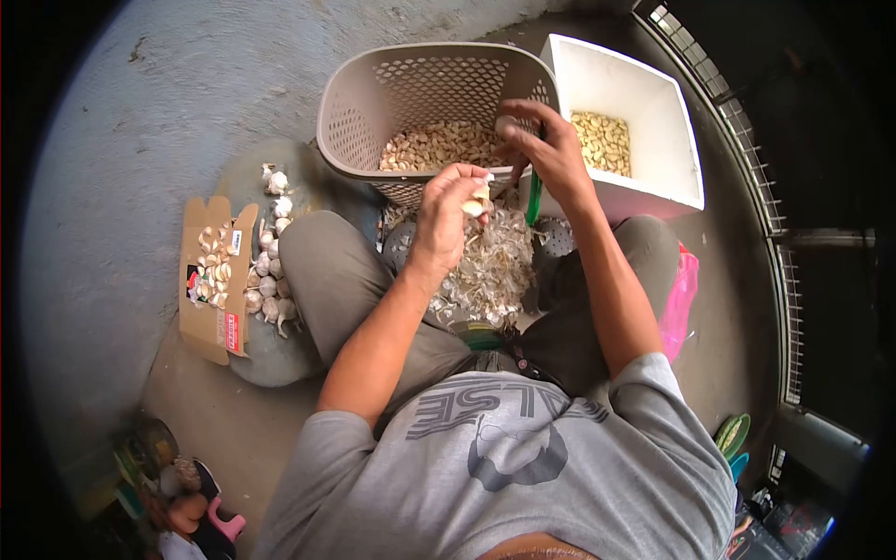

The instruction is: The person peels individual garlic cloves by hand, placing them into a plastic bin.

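Left hand [446,210] pinching a small garlic clove [478,202] between fingertips, right over the heap of papery skins [493,266] in the lap. Right hand [546,140] curled shut on a pale clove [505,123] and a green-handled knife [533,198] — blade hidden. Cloves likely light, firm, a bit slick once bare; best nipped at the ends. Mesh basket [411,93] rim and white box [623,103] wall close ahead — little room forward, more over the knees.
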Action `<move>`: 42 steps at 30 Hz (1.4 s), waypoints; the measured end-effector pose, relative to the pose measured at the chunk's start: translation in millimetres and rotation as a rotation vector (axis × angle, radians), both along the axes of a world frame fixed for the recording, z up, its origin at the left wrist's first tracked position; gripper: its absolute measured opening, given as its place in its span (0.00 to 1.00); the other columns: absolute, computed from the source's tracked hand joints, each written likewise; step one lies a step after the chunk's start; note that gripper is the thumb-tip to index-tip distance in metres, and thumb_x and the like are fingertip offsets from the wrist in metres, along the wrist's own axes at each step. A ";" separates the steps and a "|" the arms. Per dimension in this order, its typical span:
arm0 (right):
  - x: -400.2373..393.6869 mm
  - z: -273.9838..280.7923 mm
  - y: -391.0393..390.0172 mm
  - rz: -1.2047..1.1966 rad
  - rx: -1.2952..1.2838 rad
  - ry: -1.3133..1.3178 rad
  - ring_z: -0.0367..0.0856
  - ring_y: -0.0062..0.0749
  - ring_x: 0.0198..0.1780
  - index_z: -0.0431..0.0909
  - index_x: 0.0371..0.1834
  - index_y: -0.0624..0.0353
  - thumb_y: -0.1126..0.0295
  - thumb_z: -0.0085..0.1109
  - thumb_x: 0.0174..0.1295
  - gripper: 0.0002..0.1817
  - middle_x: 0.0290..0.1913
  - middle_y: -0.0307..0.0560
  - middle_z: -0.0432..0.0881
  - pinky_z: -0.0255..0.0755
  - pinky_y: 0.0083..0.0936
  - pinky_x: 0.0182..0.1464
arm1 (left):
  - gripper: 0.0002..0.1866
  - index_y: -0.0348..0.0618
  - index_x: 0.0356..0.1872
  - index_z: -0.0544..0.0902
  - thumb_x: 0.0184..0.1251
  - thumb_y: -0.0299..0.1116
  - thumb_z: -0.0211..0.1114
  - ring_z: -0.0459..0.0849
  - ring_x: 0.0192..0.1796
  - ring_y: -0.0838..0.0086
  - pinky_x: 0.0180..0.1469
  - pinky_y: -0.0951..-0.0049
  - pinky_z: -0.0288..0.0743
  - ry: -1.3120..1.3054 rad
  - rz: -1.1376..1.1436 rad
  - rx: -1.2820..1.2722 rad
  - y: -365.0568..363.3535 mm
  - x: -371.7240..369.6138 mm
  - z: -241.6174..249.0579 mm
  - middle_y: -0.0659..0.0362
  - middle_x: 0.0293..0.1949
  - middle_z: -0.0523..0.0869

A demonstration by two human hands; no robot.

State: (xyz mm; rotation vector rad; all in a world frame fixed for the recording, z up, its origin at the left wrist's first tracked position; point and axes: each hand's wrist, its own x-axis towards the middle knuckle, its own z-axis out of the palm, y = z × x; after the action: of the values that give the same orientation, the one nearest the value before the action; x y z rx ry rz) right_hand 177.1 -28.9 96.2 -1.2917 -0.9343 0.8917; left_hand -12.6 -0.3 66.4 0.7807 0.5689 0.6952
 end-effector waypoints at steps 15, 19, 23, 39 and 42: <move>-30.5 7.3 -19.7 0.168 -0.170 -0.297 0.77 0.18 0.31 0.81 0.40 0.69 0.75 0.66 0.69 0.07 0.29 0.43 0.84 0.73 0.25 0.32 | 0.21 0.40 0.51 0.78 0.82 0.51 0.60 0.85 0.32 0.76 0.29 0.72 0.83 0.046 0.116 0.094 -2.2 10.0 -2.7 0.59 0.38 0.85; -36.9 -1.7 -19.1 0.110 -0.043 -0.414 0.77 0.18 0.30 0.78 0.38 0.67 0.73 0.64 0.71 0.08 0.30 0.43 0.83 0.74 0.25 0.30 | 0.23 0.39 0.46 0.78 0.83 0.53 0.57 0.81 0.21 0.77 0.19 0.75 0.79 0.007 0.071 0.073 -1.8 5.6 -7.0 0.60 0.29 0.81; -31.0 -13.8 -13.7 0.191 -0.123 0.189 0.78 0.21 0.27 0.75 0.39 0.64 0.71 0.62 0.75 0.09 0.31 0.42 0.81 0.78 0.26 0.26 | 0.24 0.39 0.42 0.77 0.84 0.54 0.54 0.79 0.18 0.77 0.13 0.75 0.75 -0.062 0.165 0.002 -7.4 9.0 -6.3 0.59 0.27 0.80; -30.3 4.9 -20.7 0.226 -0.171 -0.514 0.74 0.27 0.30 0.81 0.36 0.69 0.58 0.66 0.74 0.20 0.26 0.49 0.80 0.71 0.33 0.33 | 0.24 0.43 0.43 0.77 0.82 0.58 0.57 0.72 0.21 0.86 0.20 0.82 0.68 0.204 0.157 0.271 -0.6 8.2 -7.4 0.67 0.24 0.74; -35.9 -6.2 -18.5 0.239 -0.081 -0.441 0.74 0.27 0.31 0.80 0.36 0.69 0.61 0.63 0.76 0.19 0.27 0.50 0.79 0.72 0.34 0.35 | 0.23 0.43 0.42 0.79 0.82 0.56 0.57 0.73 0.21 0.84 0.18 0.80 0.66 0.114 0.158 0.127 1.0 4.4 -6.6 0.66 0.25 0.76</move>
State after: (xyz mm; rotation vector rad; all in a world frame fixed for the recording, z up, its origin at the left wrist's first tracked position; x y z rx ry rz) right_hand 141.2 -47.4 90.0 -1.5001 -1.4329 0.8471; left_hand -8.2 0.6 59.8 0.9047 0.7004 0.8418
